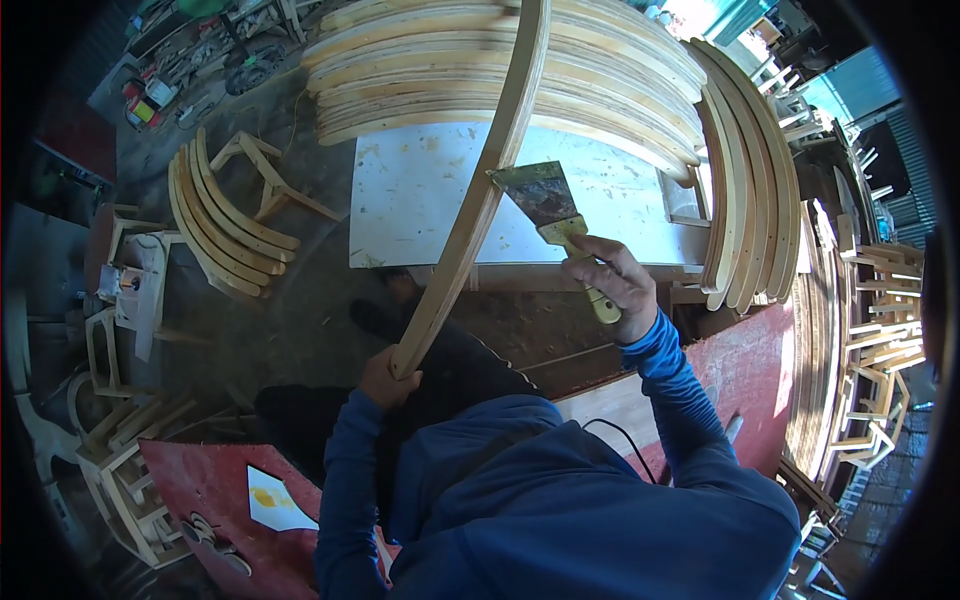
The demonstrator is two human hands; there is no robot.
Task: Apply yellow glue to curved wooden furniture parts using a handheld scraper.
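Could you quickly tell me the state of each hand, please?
Left hand: closed, holding the curved wooden strip at its near end.
Right hand: closed, holding the scraper by its handle.

Curved slats [420, 75] stacked on a table [420, 200] ahead.
Nearer, a long bar [476, 212], with a scraper [543, 200] at its right.

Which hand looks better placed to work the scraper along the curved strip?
Probably the right. The right hand holds the scraper, whose blade appears to touch the strip partway along. The left hand grips the strip's near end, so it seems better placed to steady it.
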